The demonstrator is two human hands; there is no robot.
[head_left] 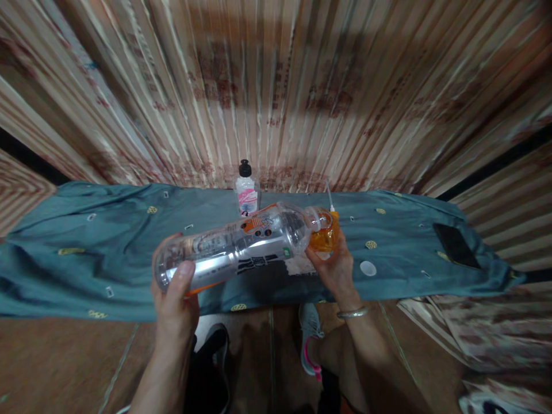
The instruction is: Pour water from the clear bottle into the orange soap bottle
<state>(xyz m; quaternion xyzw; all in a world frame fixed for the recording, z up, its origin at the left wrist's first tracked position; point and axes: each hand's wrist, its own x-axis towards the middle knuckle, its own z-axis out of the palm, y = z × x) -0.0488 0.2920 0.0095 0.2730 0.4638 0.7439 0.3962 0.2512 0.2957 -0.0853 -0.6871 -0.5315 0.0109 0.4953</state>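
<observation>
My left hand [175, 290] is wrapped round the base of a large clear bottle [259, 233] with a silver and orange label. The bottle lies tilted in the air, its neck pointing right. My right hand [334, 261] holds a small container of orange liquid [325, 234] at the large bottle's mouth. Whether the two openings touch is hard to make out. Behind the large bottle stands a clear bottle with a pink label and black cap [247, 192]. A thin white tube [330, 195] shows just behind the small container.
A teal patterned cloth [129, 230] covers the narrow table. On it are a dark phone [456, 245] at the right, a white round disc [368, 268] and a crumpled whitish piece [299, 265] beneath the bottle. A striped curtain [267, 86] hangs behind.
</observation>
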